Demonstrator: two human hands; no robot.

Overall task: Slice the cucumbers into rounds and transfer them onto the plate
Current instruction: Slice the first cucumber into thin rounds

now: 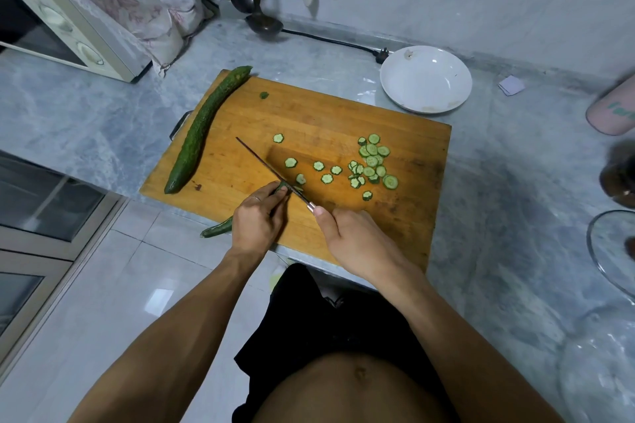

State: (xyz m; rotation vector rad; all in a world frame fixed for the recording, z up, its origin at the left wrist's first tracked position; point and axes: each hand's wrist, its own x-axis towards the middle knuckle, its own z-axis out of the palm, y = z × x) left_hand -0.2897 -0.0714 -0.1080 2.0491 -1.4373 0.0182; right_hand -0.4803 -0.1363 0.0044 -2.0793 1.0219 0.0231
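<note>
Rectangular wooden cutting board [309, 106] on grey marble counter [515, 182]. Round white ceramic plate [426, 79] just beyond board's far right corner. Long whole dark-green cucumber [199, 134] along board's left edge. Left hand [256, 220] fingers curled over second, part-cut green cucumber [216, 229], cut end at fingertips against blade. Right hand [357, 240] grips dark thin-bladed knife [271, 173] handle. Pale green cucumber rounds [372, 163] scattered right of blade.
</note>
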